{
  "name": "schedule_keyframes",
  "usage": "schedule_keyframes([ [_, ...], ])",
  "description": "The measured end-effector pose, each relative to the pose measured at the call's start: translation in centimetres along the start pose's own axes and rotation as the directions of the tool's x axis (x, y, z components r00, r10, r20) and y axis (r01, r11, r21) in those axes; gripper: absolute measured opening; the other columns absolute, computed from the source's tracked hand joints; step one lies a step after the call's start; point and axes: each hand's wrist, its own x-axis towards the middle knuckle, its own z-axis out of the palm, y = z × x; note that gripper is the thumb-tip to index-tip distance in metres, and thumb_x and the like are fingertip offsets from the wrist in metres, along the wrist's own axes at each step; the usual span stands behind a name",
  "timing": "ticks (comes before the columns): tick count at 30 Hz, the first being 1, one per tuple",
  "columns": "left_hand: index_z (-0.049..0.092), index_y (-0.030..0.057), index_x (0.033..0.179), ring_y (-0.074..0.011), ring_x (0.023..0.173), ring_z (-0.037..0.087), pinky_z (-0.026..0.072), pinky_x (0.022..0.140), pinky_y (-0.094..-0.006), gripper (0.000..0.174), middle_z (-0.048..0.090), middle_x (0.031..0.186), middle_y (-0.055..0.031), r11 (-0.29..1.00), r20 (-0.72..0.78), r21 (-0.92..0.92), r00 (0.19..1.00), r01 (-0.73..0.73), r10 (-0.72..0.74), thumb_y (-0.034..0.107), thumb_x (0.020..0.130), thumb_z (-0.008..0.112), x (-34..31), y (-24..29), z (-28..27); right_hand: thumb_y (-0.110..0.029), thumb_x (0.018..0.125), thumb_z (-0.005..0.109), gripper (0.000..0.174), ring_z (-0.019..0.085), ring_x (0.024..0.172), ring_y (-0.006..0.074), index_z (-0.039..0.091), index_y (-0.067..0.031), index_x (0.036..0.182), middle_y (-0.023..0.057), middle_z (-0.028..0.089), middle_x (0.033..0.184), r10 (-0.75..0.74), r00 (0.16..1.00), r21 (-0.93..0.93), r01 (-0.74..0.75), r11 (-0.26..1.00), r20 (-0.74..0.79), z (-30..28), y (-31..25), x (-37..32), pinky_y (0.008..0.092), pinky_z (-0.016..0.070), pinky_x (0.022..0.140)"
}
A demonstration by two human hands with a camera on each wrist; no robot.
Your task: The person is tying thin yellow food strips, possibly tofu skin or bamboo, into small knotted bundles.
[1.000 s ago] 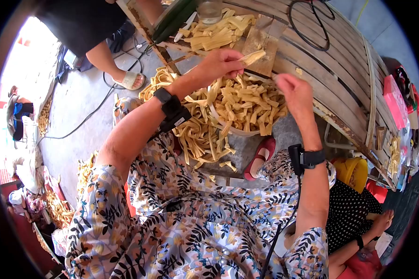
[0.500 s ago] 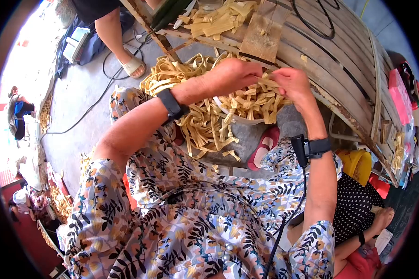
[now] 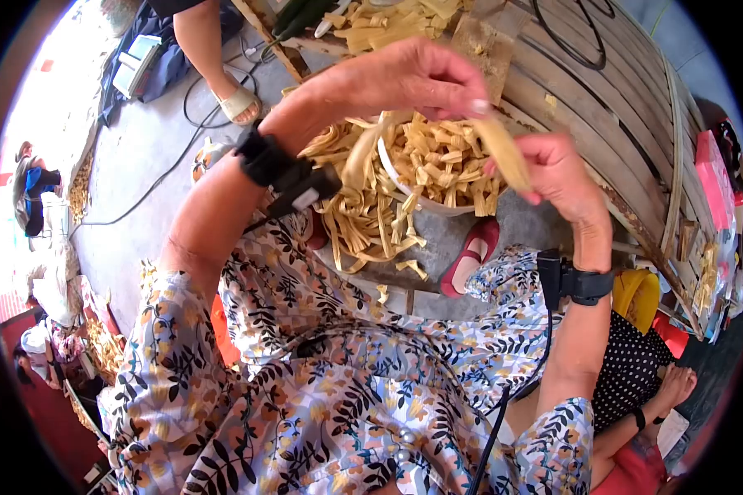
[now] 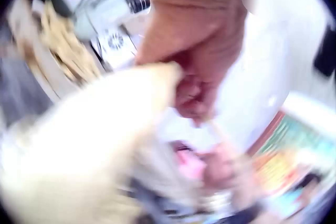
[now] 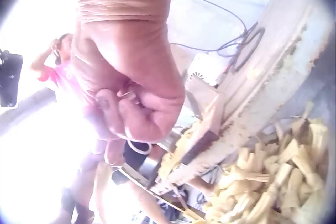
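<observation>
Fingers (image 3: 462,97): left hand (image 3: 433,76) and right hand (image 3: 566,180) pinch one pale strip (image 3: 504,150) | Risk: strip may split | Cause: I pull too hard

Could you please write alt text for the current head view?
A person's left hand pinches a pale yellow strip, its lower end at the right hand, above a white tub of knotted strips; a slatted wooden bench stands beyond.
</observation>
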Motion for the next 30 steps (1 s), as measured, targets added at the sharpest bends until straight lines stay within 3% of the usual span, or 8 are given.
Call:
schedule_keyframes([
  [1,0.063,0.0061,0.084,-0.0023,0.057,0.047,0.0382,0.051,-0.0175,0.016,0.055,0.065,0.0025,0.936,-0.074,0.349,0.995,-0.041,0.072,0.021,0.084,0.057,0.5,-1.3,-0.5,-0.005,0.078,0.057,0.015,0.039,0.042,0.0019,0.063,0.0014,0.091,-0.0015,0.055,0.060,0.006,0.999,0.062,-0.009,0.998,0.052,0.2,0.1,0.2,0.0162,0.0306,0.039],
  [3,0.063,0.0068,0.081,-0.0028,0.056,0.048,0.0388,0.051,-0.0187,0.019,0.054,0.062,0.0015,0.914,-0.050,0.400,0.997,0.066,-0.051,0.023,0.086,0.054,0.4,-2.7,-0.5,-0.006,0.078,0.057,0.018,0.038,0.041,0.0014,0.062,0.0012,0.093,-0.0025,0.054,0.060,0.017,0.986,0.190,-0.049,0.981,0.164,0.9,0.9,0.6,0.0156,0.0298,0.039],
  [6,0.062,0.0053,0.084,-0.0038,0.056,0.049,0.0394,0.052,-0.0194,0.024,0.053,0.059,0.0008,0.955,-0.055,0.056,0.956,0.291,-0.288,0.026,0.089,0.049,0.5,-3.7,-0.1,-0.015,0.079,0.059,0.026,0.036,0.042,-0.0002,0.060,0.0000,0.100,-0.0038,0.052,0.060,-0.070,0.990,0.310,0.029,0.950,0.123,1.4,1.2,1.1,0.0148,0.0281,0.040],
  [11,0.058,0.0051,0.088,-0.0027,0.055,0.048,0.0394,0.051,-0.0193,0.026,0.053,0.062,0.0011,0.982,-0.101,-0.173,0.991,0.070,-0.089,0.028,0.091,0.045,1.2,-6.0,3.0,-0.027,0.082,0.059,0.033,0.036,0.046,-0.0015,0.058,-0.0036,0.105,-0.0033,0.055,0.066,-0.252,0.962,0.356,0.272,0.894,-0.102,2.0,1.2,2.3,0.0139,0.0271,0.043],
  [16,0.053,0.0055,0.090,0.0000,0.044,0.034,0.0307,0.048,-0.0164,0.031,0.042,0.056,0.0071,0.543,0.273,-0.806,0.962,0.236,-0.013,0.035,0.088,0.046,1.2,-7.0,5.1,-0.024,0.077,0.064,0.038,0.053,0.062,0.0040,0.058,0.0004,0.106,0.0040,0.064,0.082,-0.318,0.923,0.062,0.338,0.939,-0.215,1.6,1.0,3.0,0.0162,0.0429,0.054],
  [24,0.051,0.0007,0.095,-0.0005,0.044,0.036,0.0333,0.048,-0.0155,0.038,0.050,0.067,0.0012,0.402,0.261,-0.881,0.965,0.250,-0.027,0.037,0.085,0.051,1.0,-7.9,5.8,-0.018,0.077,0.064,0.031,0.056,0.062,0.0080,0.059,-0.0017,0.103,0.0022,0.063,0.080,-0.229,0.958,0.015,0.235,0.972,-0.171,2.3,1.3,3.1,0.0196,0.0471,0.055],
  [27,0.053,0.0008,0.095,-0.0017,0.050,0.039,0.0348,0.049,-0.0161,0.024,0.052,0.070,-0.0009,0.494,0.030,-0.862,0.984,0.115,-0.177,0.024,0.088,0.050,1.3,-8.2,5.7,-0.019,0.077,0.064,0.028,0.056,0.061,0.0085,0.061,-0.0033,0.100,0.0046,0.063,0.079,-0.577,0.753,-0.309,0.493,0.813,-0.315,2.6,2.7,4.2,0.0223,0.0469,0.055],
  [30,0.053,-0.0003,0.095,-0.0040,0.051,0.042,0.0370,0.049,-0.0163,0.019,0.054,0.072,-0.0025,0.788,-0.389,-0.612,0.893,-0.068,-0.225,0.017,0.089,0.046,1.8,-6.4,5.4,-0.018,0.077,0.063,0.022,0.054,0.057,0.0094,0.062,-0.0031,0.093,0.0061,0.060,0.070,-0.845,0.443,-0.893,0.183,0.412,-0.299,1.6,2.7,4.6,0.0236,0.0440,0.053],
])
